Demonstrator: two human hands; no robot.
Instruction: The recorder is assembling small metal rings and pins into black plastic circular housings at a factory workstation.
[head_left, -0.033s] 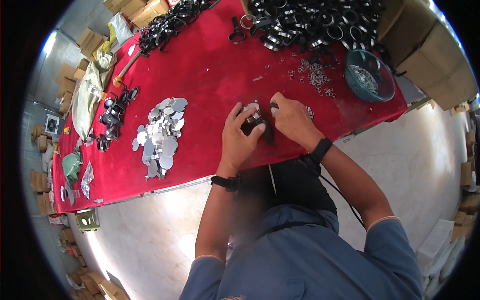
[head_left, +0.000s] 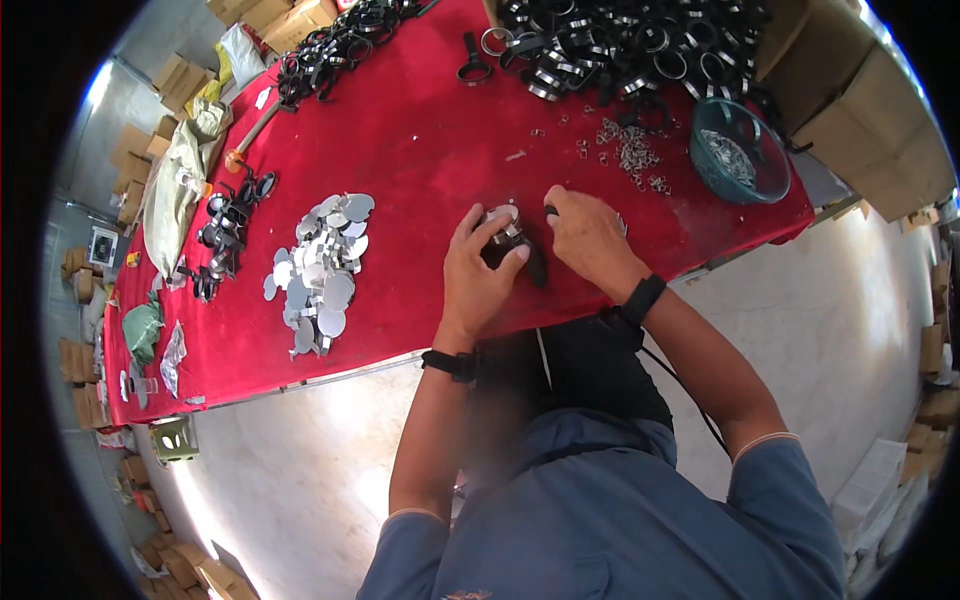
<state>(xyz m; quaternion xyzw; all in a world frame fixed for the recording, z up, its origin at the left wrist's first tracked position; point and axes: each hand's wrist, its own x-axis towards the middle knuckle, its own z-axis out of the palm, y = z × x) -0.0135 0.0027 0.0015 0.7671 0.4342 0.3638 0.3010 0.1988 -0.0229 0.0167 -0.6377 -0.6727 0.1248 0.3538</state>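
Observation:
My left hand (head_left: 478,275) is closed around a black part with a silver metal ring (head_left: 510,232), pressed near the table's front edge. A dark handle-like end (head_left: 537,268) of it juts out beside the thumb. A pale round disc (head_left: 508,212) shows at its top. Just to the right, my right hand (head_left: 588,238) is closed, knuckles up, with a small black object (head_left: 550,211) sticking out between thumb and forefinger; the rest of it is hidden. Its tip is apart from the ring. A few small silver pieces (head_left: 622,226) peek out behind the right hand.
A pile of round silver discs (head_left: 325,275) lies left on the red cloth (head_left: 430,170). Black ring parts (head_left: 640,50) heap at the back, more (head_left: 225,235) at left. Small metal clips (head_left: 632,152) lie beside a teal bowl (head_left: 712,178) of metal pieces. Cardboard boxes (head_left: 860,120) stand right.
My right hand has shifted very slightly to the right and covers more of the small silver pieces. The left hand keeps its hold in the same place.

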